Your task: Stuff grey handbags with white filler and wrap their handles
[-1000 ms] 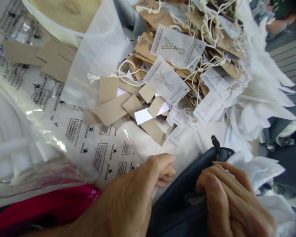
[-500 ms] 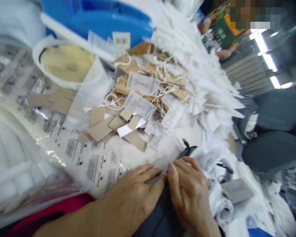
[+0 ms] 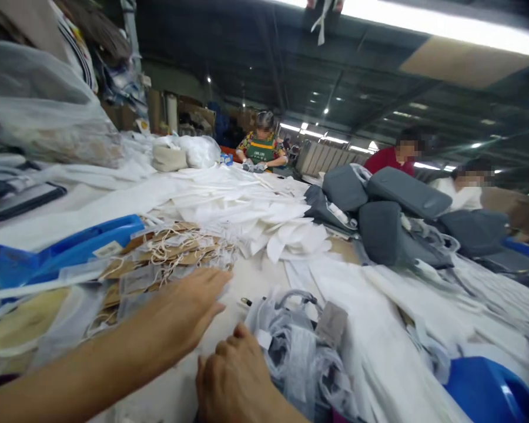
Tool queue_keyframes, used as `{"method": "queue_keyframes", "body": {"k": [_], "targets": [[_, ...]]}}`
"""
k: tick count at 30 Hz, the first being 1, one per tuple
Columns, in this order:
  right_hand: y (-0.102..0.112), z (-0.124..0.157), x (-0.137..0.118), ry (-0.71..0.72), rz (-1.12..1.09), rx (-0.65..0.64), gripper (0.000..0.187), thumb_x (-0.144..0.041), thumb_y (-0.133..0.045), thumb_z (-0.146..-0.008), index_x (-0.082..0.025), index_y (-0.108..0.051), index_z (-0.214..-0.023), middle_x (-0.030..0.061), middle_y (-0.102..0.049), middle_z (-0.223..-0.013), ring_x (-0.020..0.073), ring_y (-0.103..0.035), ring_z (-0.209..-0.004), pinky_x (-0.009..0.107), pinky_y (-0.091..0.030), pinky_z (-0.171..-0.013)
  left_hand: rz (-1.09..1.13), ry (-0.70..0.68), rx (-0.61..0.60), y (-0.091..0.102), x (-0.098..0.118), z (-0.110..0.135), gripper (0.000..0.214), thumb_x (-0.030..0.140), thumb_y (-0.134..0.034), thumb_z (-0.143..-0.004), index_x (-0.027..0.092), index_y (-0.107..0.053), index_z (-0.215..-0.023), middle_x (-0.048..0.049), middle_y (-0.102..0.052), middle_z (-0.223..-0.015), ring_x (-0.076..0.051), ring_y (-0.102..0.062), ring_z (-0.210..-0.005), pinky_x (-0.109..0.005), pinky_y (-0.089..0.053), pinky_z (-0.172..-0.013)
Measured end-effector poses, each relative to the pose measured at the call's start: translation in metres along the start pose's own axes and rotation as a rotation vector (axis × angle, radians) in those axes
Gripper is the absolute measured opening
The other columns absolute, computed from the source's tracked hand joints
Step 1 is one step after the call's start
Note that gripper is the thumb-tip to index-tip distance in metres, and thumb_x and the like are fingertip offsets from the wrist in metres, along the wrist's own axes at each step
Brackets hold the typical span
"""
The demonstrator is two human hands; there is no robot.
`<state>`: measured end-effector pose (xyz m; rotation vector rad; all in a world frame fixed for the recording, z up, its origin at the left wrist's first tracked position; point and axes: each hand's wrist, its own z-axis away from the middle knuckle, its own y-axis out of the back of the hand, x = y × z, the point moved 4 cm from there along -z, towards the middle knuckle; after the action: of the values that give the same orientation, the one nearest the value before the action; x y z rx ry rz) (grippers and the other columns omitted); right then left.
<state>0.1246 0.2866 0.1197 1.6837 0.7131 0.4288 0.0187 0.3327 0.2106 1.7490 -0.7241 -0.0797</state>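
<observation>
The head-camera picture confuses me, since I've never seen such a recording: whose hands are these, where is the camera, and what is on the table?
There is no machine here: a camera worn on a person's head looks out over their own two bare hands. The left hand is spread open over the table, beside a heap of brown paper tags with strings. The right hand sits at the bottom edge, next to a bundle of clear plastic wrapping; whether it grips anything cannot be seen. Further back lie white fabric pieces, a blue tray and grey padded bags. Other people work at the far side.
</observation>
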Motion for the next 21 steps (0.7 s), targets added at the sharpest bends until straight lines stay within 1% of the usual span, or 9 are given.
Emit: {"method": "queue_keyframes", "body": {"k": [2, 4, 6, 7, 9, 12, 15, 18, 21], "targets": [[-0.003, 0.001, 0.0, 0.022, -0.013, -0.006, 0.018, -0.018, -0.054, -0.077, -0.019, -0.058, -0.059, 0.0034, -0.063, -0.054, 0.0195, -0.057, -0.053, 0.044, -0.042, -0.077, -0.003, 0.027, -0.127, -0.005, 0.017, -0.059, 0.032, 0.028, -0.051, -0.086, 0.02, -0.057, -0.116, -0.0091, -0.065, -0.117, -0.025, -0.06, -0.109, -0.037, -0.047, -0.094], [-0.005, 0.0, 0.0, 0.039, -0.02, -0.007, 0.015, -0.018, -0.055, -0.073, -0.018, -0.057, -0.059, 0.0033, -0.061, -0.053, 0.0195, -0.057, -0.053, 0.045, -0.044, -0.076, 0.018, 0.142, -0.209, -0.029, 0.026, -0.112, 0.04, 0.036, -0.057, -0.083, 0.014, -0.055, -0.116, -0.0137, -0.065, -0.113, -0.028, -0.061, -0.106, -0.037, -0.049, -0.089], [-0.007, -0.001, 0.0, 0.039, -0.016, -0.01, 0.014, -0.018, -0.056, -0.071, -0.018, -0.057, -0.057, 0.004, -0.061, -0.053, 0.0198, -0.057, -0.053, 0.045, -0.045, -0.076, -0.016, 0.222, -0.182, -0.061, 0.034, -0.155, 0.059, 0.043, -0.066, -0.076, 0.009, -0.048, -0.121, -0.0186, -0.058, -0.121, -0.031, -0.056, -0.113, -0.038, -0.048, -0.091], [-0.008, -0.003, 0.0, 0.032, -0.01, -0.016, 0.014, -0.018, -0.056, -0.071, -0.018, -0.056, -0.057, 0.0043, -0.061, -0.053, 0.0199, -0.057, -0.052, 0.046, -0.045, -0.076, -0.053, 0.241, -0.124, -0.076, 0.04, -0.171, 0.067, 0.045, -0.069, -0.073, 0.009, -0.044, -0.124, -0.0197, -0.052, -0.128, -0.033, -0.051, -0.118, -0.04, -0.047, -0.093], [-0.008, -0.005, 0.0, 0.023, -0.009, -0.027, 0.01, -0.018, -0.056, -0.069, -0.018, -0.058, -0.06, 0.0047, -0.063, -0.055, 0.0203, -0.058, -0.053, 0.045, -0.045, -0.077, -0.147, 0.285, -0.061, -0.104, 0.052, -0.192, 0.074, 0.04, -0.073, -0.071, 0.013, -0.038, -0.13, -0.0196, -0.042, -0.136, -0.036, -0.048, -0.12, -0.045, -0.048, -0.09], [-0.003, -0.007, -0.001, 0.051, -0.041, 0.015, 0.007, -0.021, -0.057, -0.071, -0.018, -0.063, -0.072, 0.0052, -0.068, -0.064, 0.0214, -0.061, -0.059, 0.046, -0.045, -0.081, -0.291, 0.316, -0.029, -0.124, 0.067, -0.202, 0.045, 0.019, -0.053, -0.086, 0.021, -0.039, -0.129, -0.0169, -0.042, -0.136, -0.033, -0.052, -0.116, -0.045, -0.052, -0.081], [0.0, -0.004, 0.0, 0.08, -0.026, 0.015, 0.01, -0.023, -0.055, -0.072, -0.017, -0.061, -0.068, 0.0056, -0.066, -0.061, 0.0216, -0.061, -0.057, 0.048, -0.045, -0.081, -0.334, 0.323, -0.033, -0.11, 0.062, -0.195, 0.035, 0.006, -0.03, -0.091, 0.016, -0.045, -0.121, -0.0183, -0.052, -0.12, -0.028, -0.06, -0.105, -0.042, -0.053, -0.078], [-0.001, 0.004, 0.001, 0.106, 0.008, 0.04, 0.013, -0.021, -0.054, -0.073, -0.016, -0.058, -0.062, 0.0051, -0.063, -0.057, 0.021, -0.06, -0.053, 0.049, -0.046, -0.078, -0.349, 0.267, -0.066, -0.079, 0.04, -0.177, 0.034, 0.004, -0.04, -0.086, 0.012, -0.045, -0.119, -0.0169, -0.054, -0.115, -0.026, -0.063, -0.098, -0.04, -0.052, -0.08], [-0.001, 0.01, 0.0, 0.132, 0.036, 0.13, 0.01, -0.019, -0.053, -0.074, -0.016, -0.059, -0.067, 0.0056, -0.064, -0.06, 0.0213, -0.061, -0.056, 0.051, -0.046, -0.08, -0.359, 0.194, -0.082, -0.058, 0.023, -0.159, 0.035, 0.016, -0.053, -0.085, 0.016, -0.044, -0.119, -0.0135, -0.051, -0.119, -0.026, -0.06, -0.103, -0.038, -0.051, -0.082]]}}
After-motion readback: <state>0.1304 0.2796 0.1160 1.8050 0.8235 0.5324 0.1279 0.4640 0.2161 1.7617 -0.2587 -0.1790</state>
